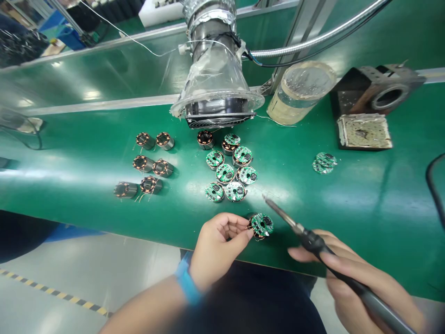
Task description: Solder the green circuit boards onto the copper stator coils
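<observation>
My left hand [222,243], with a blue band at the wrist, pinches the left edge of a motor stator topped by a round green circuit board [262,225] near the bench's front edge. In my right hand [351,273] is a soldering iron [314,243], its tip pointing up and left, above the bench and apart from the board. Just beyond stand several stators with green boards on top, one of them here [235,191]. A bare stator with copper windings [205,139] stands behind them. What the left fingertips grip exactly is partly hidden.
Several bare stators [151,184] stand to the left. Two loose circuit boards [326,161] overlap at the right. Behind are a fume extractor hood [217,88], a cloudy plastic tub [301,93], and a soldering iron stand [378,93] with a worn sponge [365,131].
</observation>
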### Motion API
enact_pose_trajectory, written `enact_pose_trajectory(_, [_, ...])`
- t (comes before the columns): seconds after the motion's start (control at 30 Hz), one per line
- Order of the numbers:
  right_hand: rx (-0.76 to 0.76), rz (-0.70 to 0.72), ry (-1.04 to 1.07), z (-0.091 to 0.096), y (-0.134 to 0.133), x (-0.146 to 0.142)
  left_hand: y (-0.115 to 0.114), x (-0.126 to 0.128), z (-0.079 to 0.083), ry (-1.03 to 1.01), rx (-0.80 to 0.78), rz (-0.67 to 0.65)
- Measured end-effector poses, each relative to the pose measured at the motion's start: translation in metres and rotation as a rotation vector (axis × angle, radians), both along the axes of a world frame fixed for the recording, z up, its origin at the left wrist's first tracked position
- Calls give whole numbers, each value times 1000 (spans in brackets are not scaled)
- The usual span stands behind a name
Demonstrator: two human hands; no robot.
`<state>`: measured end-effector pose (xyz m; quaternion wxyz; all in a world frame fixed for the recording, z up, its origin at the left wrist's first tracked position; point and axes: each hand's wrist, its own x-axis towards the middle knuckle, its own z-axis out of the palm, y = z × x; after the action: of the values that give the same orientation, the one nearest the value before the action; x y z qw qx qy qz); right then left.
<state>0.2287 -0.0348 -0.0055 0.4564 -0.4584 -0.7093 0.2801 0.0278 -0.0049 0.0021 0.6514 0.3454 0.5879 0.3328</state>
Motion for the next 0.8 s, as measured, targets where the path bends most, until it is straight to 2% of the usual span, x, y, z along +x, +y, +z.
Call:
enact_pose_trajectory(0.1, [110, 165, -136, -5, 21, -12, 1, 0, 0, 12, 14, 0])
enact_pose_trajectory(0.27, [36, 172, -263, -13, 30, -24, 0, -1, -1, 21, 51, -17])
enact_pose_trajectory(0.37, [39, 101, -257, -13, 24, -25, -4, 0, -2, 57, 157, -15])
enact_pose_trajectory(0.53, [102, -40, -290, -11, 14, -30, -13, -1, -6, 283, 542, -84])
enact_pose_trajectory(0.63, [72, -166, -234, -8, 12, -37, -14, 0, -8, 386, 730, -114])
enact_pose_trajectory(0.73, [-15, -265, -148, -7, 10, -45, -13, 4, -8, 419, 791, -112])
enact_pose_trajectory(0.8, [-23, -275, -119, -7, 9, -49, -10, 7, -7, 438, 779, -109])
